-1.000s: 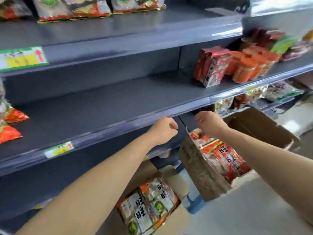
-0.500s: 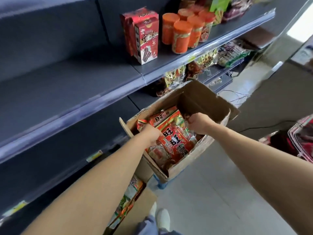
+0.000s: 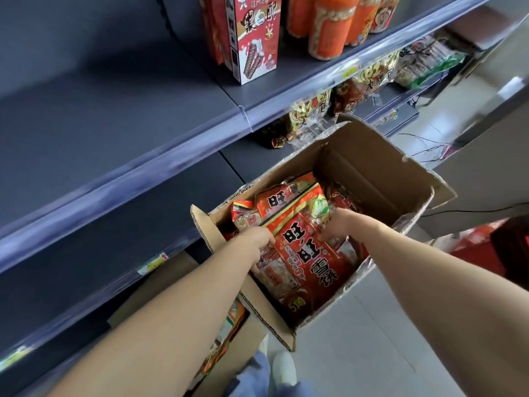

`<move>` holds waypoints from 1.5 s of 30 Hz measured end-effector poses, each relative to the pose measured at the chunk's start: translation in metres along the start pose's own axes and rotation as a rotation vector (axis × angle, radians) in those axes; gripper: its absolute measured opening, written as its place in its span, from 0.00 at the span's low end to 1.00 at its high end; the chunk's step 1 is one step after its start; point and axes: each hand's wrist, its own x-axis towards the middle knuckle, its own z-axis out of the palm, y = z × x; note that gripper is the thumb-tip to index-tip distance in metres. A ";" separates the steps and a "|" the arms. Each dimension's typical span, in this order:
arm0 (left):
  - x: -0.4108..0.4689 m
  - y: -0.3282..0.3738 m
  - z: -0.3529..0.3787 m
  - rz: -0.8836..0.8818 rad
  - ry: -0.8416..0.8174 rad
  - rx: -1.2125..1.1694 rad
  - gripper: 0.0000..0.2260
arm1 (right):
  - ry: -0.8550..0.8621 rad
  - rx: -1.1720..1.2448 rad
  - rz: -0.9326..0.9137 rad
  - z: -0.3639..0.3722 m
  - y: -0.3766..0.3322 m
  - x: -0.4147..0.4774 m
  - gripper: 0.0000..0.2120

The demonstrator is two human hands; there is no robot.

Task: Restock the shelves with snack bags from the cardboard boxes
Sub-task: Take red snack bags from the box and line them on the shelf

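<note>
Your left hand (image 3: 256,243) and right hand (image 3: 339,224) sit inside the cardboard box (image 3: 378,179), at 5 o'clock of the grey shelf (image 3: 114,118); fingers of both grip the red snack bag (image 3: 306,253) lying topmost.

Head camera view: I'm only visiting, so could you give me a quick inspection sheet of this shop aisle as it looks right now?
Surface: grey shelf, goods standing at its right end.
Job's things: open cardboard box holding snack bags, with the top red snack bag lying face up; a second box lower left also holds bags.
Clutter: red cartons and orange canisters on the shelf.
Grippers: left hand and right hand grip opposite edges of the top red snack bag.
Cables: thin dark cable beyond the box at right.
Surroundings: pale floor; a white shoe.
</note>
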 end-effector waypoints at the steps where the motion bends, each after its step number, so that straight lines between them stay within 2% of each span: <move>1: -0.002 0.002 0.000 -0.001 0.004 0.022 0.20 | 0.001 0.003 0.013 -0.001 0.001 0.002 0.21; 5: 0.012 0.002 0.001 -0.011 0.025 0.051 0.18 | 0.016 0.166 0.009 -0.005 0.013 0.012 0.22; 8: 0.010 0.002 0.002 0.014 0.057 0.021 0.22 | 0.029 0.306 -0.017 -0.010 0.020 0.013 0.22; 11: 0.004 0.004 0.005 0.062 0.067 -0.070 0.25 | 0.076 0.297 -0.088 -0.022 0.025 0.006 0.09; 14: 0.004 0.007 0.005 0.096 0.119 -0.157 0.33 | 0.209 0.243 -0.083 -0.038 0.030 -0.005 0.10; 17: 0.055 0.003 0.003 0.114 0.248 -0.221 0.41 | 0.295 0.448 -0.053 -0.051 0.037 -0.015 0.12; 19: 0.039 0.004 0.006 0.113 0.216 -0.207 0.37 | 0.340 0.606 -0.041 -0.057 0.043 -0.020 0.12; 22: 0.010 0.005 0.015 0.124 0.185 -0.165 0.22 | 0.364 0.711 -0.061 -0.060 0.048 -0.019 0.11; 24: 0.018 0.004 0.018 0.120 0.189 -0.189 0.23 | 0.377 0.758 -0.059 -0.058 0.048 -0.014 0.11; 26: 0.044 0.004 0.017 0.127 0.193 -0.203 0.31 | 0.403 0.792 -0.054 -0.056 0.048 -0.008 0.11; 28: 0.096 -0.002 0.012 0.110 0.270 -0.196 0.39 | 0.434 0.791 -0.054 -0.055 0.048 0.000 0.11; 30: 0.109 -0.006 0.004 0.108 0.281 -0.207 0.34 | 0.442 0.796 -0.048 -0.054 0.048 0.006 0.10; 32: 0.066 0.001 0.003 0.128 0.257 -0.230 0.26 | 0.443 0.806 -0.035 -0.053 0.049 0.011 0.11; 35: 0.060 0.001 0.003 0.128 0.260 -0.243 0.14 | 0.446 0.821 -0.020 -0.048 0.052 0.016 0.10; 38: 0.062 0.002 0.011 0.100 0.295 -0.230 0.29 | 0.448 0.841 -0.011 -0.045 0.052 0.016 0.11; 39: 0.059 0.002 0.016 0.103 0.314 -0.203 0.30 | 0.443 0.846 -0.007 -0.046 0.052 0.014 0.11; 40: 0.050 0.003 0.021 0.124 0.311 -0.180 0.26 | 0.439 0.857 -0.007 -0.047 0.052 0.013 0.11; 42: 0.032 0.006 0.032 0.153 0.192 -0.193 0.15 | 0.408 0.889 -0.020 -0.050 0.051 0.005 0.12; 45: 0.015 0.006 0.037 0.158 0.058 -0.222 0.17 | 0.376 0.920 -0.053 -0.054 0.052 -0.011 0.10</move>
